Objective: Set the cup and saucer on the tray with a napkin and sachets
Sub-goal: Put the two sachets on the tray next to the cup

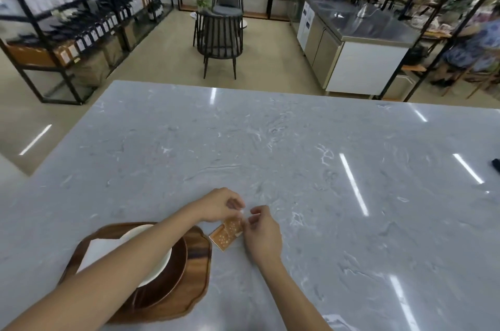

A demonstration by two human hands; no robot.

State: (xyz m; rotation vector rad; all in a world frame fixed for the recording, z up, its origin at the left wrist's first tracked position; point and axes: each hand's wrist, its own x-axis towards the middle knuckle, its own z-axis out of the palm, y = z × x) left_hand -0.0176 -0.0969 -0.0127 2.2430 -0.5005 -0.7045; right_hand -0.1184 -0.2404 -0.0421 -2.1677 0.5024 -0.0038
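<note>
The grey marble-patterned bench (270, 146) fills most of what I see, glossy, with streaks of ceiling light across it. At its near left sits the dark wooden tray with a wavy rim (198, 271). On the tray lies a round dark brown saucer (173, 276), and on that a white piece of crockery (159, 263), most of it hidden under my left forearm, so I cannot tell whether it is the cup or a plate. A white folded napkin (98, 250) lies on the left part of the tray, touching the white rim.

Just right of the tray's far corner, on the bench, are the small orange sachets with white dots (226, 234), flat rectangular packets overlapping one another. Whatever is printed on them is too small and blurred to read.

My left hand (220, 204) reaches across above the tray, and my right hand (261, 233) comes in from the near right. The fingers (253, 219) of both hands are pinched together on the far end of the top sachet, its near end resting on the others.
</note>
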